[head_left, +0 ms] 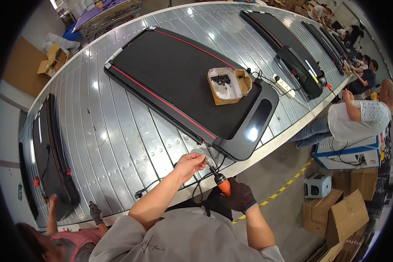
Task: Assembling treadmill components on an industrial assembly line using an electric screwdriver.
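Observation:
My right hand [239, 195], in a dark glove, is wrapped round an orange and black electric screwdriver [223, 185]. Its thin bit points up and left toward the table's edge. My bare left hand [191, 167] pinches its fingers together at the tip of that bit; whatever lies between them is too small to make out. Just beyond both hands lies a black walking-pad treadmill [179, 78] with red side stripes, its near corner close to the bit. On its belt stands an open cardboard box [226, 98] holding many small black screws [221, 80].
A slatted metal conveyor table [96, 144] carries more treadmills [288, 48]. A white power strip [283, 85] and loose cables lie beside mine. Left, a co-worker's gloved hand [95, 212] rests near another treadmill [52, 161]. Cardboard boxes [347, 218] and a plastic stool [317, 186] stand right.

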`<state>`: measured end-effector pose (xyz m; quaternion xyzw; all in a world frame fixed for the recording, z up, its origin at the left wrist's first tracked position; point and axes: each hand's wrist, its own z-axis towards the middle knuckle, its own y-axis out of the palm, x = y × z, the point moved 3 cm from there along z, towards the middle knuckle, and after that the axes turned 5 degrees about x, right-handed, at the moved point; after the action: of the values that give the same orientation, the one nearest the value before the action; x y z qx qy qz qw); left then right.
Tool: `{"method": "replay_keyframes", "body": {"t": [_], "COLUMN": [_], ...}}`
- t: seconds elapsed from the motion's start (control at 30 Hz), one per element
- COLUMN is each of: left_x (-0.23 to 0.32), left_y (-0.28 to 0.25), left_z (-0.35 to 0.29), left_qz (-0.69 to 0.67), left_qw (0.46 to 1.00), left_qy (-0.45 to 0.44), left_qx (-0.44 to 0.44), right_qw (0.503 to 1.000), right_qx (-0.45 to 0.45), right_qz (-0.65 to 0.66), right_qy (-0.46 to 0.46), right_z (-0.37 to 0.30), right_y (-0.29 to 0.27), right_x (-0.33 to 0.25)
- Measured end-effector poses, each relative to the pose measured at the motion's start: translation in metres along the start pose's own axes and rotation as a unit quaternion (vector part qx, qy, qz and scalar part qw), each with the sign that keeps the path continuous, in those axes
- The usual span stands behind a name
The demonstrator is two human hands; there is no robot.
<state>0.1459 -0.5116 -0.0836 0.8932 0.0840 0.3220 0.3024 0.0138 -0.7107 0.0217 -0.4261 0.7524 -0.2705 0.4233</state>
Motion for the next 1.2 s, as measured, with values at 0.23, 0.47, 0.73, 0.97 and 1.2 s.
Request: {"method": "replay_keyframes", "body": {"t": [0.23,0.47,0.73,0.97,1.2], "left_x": [0.054,0.014,0.046,0.065,0.059], "left_y": [-0.007,-0.031,-0.049,-0.040,0.073], "left_z": [-0.008,0.053,0.044,0.021,-0.056], "left_qz": [0.297,0.156,0.328,0.323,0.735], "left_qw": [0.939,0.987,0.938,0.940,0.529], "left_qy": [0.111,-0.036,-0.057,-0.070,0.424], "left_qx": [-0.134,0.019,0.096,0.089,-0.032], "right_qw": [0.992,0.876,0.795,0.746,0.785], "right_qx": [0.033,0.161,0.214,0.246,0.324], "right_qz": [0.116,0.432,0.533,0.588,0.522], "right_qy": [-0.019,0.145,0.195,0.193,0.077], "right_z": [0.007,0.076,0.082,0.075,0.045], "right_y": [0.048,0.187,0.187,0.187,0.200], "right_x": [-0.007,-0.064,-0.161,-0.188,-0.165]}}
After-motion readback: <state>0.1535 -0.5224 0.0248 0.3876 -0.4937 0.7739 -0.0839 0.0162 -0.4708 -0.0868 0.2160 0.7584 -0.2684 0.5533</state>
